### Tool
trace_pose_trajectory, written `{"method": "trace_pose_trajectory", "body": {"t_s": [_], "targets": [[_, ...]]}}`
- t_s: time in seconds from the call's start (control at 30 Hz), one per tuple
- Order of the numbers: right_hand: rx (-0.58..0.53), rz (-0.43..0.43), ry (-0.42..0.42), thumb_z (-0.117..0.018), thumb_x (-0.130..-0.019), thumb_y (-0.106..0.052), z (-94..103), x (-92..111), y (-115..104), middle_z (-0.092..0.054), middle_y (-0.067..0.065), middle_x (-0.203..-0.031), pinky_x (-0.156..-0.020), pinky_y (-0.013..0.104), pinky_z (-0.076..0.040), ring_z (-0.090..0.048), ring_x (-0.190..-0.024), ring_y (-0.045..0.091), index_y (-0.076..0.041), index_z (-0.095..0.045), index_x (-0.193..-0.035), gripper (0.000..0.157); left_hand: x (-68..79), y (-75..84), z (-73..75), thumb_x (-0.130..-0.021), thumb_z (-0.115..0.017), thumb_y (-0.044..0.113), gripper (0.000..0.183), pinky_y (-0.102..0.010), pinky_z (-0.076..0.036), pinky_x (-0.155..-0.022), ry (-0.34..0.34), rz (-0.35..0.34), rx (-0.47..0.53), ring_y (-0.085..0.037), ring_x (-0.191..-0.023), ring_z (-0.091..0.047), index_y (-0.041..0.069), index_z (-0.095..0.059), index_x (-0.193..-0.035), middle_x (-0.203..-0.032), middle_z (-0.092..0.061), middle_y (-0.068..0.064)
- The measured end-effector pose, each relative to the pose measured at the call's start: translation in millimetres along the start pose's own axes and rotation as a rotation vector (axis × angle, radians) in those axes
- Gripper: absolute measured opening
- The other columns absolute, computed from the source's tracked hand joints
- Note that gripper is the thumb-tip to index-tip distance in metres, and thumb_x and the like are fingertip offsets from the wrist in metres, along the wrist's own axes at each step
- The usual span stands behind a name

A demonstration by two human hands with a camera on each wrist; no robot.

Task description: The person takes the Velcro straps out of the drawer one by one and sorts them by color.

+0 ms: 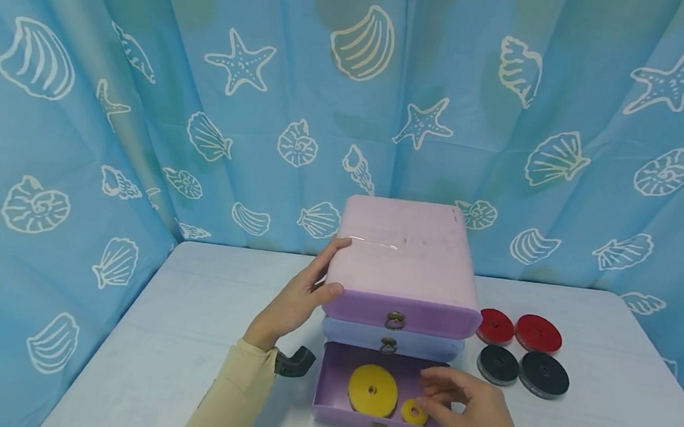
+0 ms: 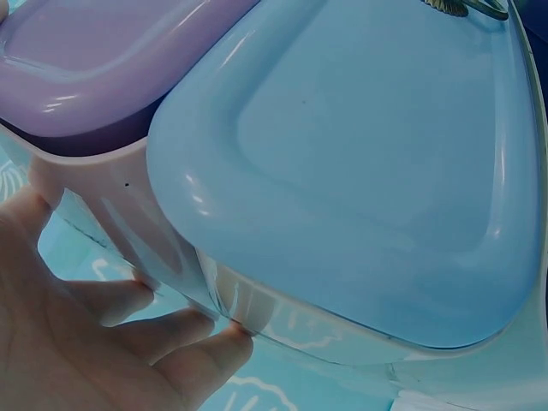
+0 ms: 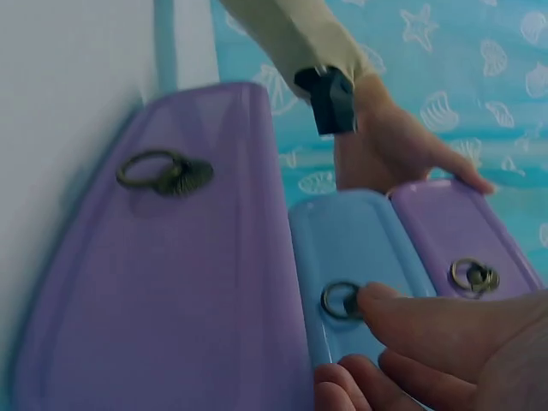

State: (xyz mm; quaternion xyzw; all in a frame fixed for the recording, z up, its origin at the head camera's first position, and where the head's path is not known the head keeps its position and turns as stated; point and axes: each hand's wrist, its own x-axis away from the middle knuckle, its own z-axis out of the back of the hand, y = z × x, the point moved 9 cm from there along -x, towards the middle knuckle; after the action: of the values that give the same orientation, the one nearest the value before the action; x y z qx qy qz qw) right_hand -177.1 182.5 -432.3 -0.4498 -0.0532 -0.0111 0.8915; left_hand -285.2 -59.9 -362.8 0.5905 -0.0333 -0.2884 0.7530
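Note:
A small chest of drawers (image 1: 404,266) stands on the table, pink on top with purple and blue drawer fronts. My left hand (image 1: 294,301) rests against its left side, thumb at the front corner; in the left wrist view the left hand's fingers (image 2: 184,334) touch the side, fairly straight. The bottom purple drawer (image 1: 334,375) is pulled out. Inside lie a large flat yellow disc (image 1: 365,402) with a centre hole and a smaller yellow disc (image 1: 407,412). My right hand (image 1: 474,408) is over the drawer's right side, thumb beside the smaller disc, fingers loosely bent, holding nothing visible.
Right of the chest lie two red discs (image 1: 491,321) and two black discs (image 1: 547,377) on the white tabletop (image 1: 198,323). Metal ring pulls (image 1: 388,345) hang on the drawer fronts. A blue shell-print curtain (image 1: 307,48) stands behind the table.

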Motion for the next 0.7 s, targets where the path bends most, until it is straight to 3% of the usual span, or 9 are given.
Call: {"method": "trace_pose_trajectory", "body": {"t_s": [0.23, 0.5, 0.7], "targets": [[0.023, 0.026, -0.093, -0.087, -0.078, -0.018, -4.3, -9.9, 3.1, -0.072, 0.001, -0.113, -0.085, 0.037, -0.058, -0.07, -0.095, 0.016, -0.013, -0.072, -0.118, 0.043, 0.1, 0.0, 0.0, -0.093, -0.056, 0.065, 0.076, -0.062, -0.024, -0.115, 0.001, 0.0, 0.001, -0.028, -0.152, -0.018, 0.04, -0.026, -0.158, -0.167, -0.014, 0.006], [0.117, 0.204, -0.25, -0.085, -0.08, -0.019, -13.3, -18.0, -8.4, -0.071, 0.005, -0.116, -0.084, 0.038, -0.058, -0.07, -0.096, 0.02, -0.009, -0.069, -0.123, 0.047, 0.0, -1.5, 0.8, -0.093, -0.056, 0.065, 0.076, -0.062, -0.024, -0.115, 0.004, 0.001, 0.002, -0.028, -0.152, -0.018, 0.039, -0.026, -0.158, -0.167, -0.014, 0.007], [0.186, 0.255, -0.348, -0.085, -0.08, -0.015, -25.2, -24.1, -9.8, -0.071, 0.003, -0.114, -0.085, 0.042, -0.058, -0.068, -0.096, 0.02, -0.008, -0.069, -0.122, 0.046, -0.2, 0.1, 0.0, -0.094, -0.056, 0.063, 0.075, -0.061, -0.024, -0.115, 0.001, -0.006, 0.004, -0.027, -0.152, -0.018, 0.039, -0.026, -0.158, -0.167, -0.015, 0.008]]}}
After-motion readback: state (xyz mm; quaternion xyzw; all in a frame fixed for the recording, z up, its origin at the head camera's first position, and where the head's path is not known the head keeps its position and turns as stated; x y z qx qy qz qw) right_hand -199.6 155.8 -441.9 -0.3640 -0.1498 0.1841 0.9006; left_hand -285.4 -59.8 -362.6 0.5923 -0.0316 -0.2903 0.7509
